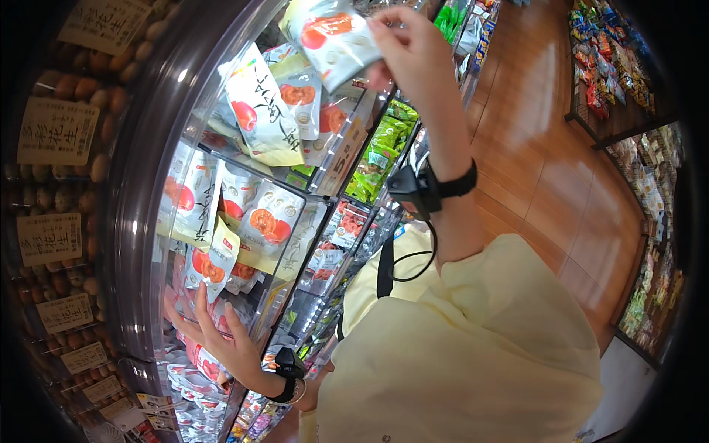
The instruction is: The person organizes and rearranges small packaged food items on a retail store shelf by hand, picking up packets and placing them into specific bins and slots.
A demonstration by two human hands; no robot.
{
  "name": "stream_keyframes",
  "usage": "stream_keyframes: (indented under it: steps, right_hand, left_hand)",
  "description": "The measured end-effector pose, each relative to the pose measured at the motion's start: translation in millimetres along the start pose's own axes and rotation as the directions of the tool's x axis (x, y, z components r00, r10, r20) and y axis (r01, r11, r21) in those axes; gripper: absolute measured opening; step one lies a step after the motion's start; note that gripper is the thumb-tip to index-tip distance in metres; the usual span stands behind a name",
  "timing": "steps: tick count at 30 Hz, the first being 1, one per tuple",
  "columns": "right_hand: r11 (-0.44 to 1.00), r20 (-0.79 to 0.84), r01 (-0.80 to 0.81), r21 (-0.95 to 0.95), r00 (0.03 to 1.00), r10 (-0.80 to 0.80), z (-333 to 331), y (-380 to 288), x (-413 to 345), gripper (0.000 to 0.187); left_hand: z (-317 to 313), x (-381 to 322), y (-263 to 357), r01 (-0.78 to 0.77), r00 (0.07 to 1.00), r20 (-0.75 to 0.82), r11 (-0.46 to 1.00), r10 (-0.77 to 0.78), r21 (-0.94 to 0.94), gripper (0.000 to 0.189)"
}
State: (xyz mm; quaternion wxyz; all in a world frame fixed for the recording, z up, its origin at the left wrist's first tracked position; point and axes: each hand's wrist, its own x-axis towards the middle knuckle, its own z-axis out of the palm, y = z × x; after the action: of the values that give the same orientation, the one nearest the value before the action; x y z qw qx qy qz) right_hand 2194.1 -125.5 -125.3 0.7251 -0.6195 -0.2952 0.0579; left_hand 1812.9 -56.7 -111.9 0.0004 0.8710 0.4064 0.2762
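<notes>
My right hand [407,52] pinches the edge of a white-and-yellow snack pouch [332,41] printed with red fruit, held above the upper bin. Below it, similar fruit pouches [263,111] lean in that clear plastic bin. My left hand [224,335] has its fingers spread over the lower bin. One fingertip is at the bottom edge of a small fruit pouch [213,263]; whether it touches is hard to tell. More upright fruit pouches [268,219] stand behind that one. Both wrists carry a black strapped device, with a cable running from the right one [415,191].
Clear bin dividers [260,180] and a price tag holder [339,160] edge the bins. Green snack packets [379,149] fill a neighbouring row. A dark curved rail [133,194] separates shelves of labelled nut packs [58,130]. Snack racks [612,61] stand across the tiled floor [532,183].
</notes>
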Motion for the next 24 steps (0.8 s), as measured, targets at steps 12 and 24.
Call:
stream_keyframes:
  steps: [12,24]
  right_hand:
    - [0.802,0.329,0.382,-0.46,0.912,-0.245,46,27,29,0.017]
    - [0.808,0.373,0.584,0.078,0.734,-0.567,88,-38,-81,0.024]
  left_hand:
    - [-11,-4,13,-0.132,0.981,-0.128,0.988,0.142,0.084,0.027]
    - [10,16,34,-0.069,0.996,0.045,0.992,0.074,-0.109,0.019]
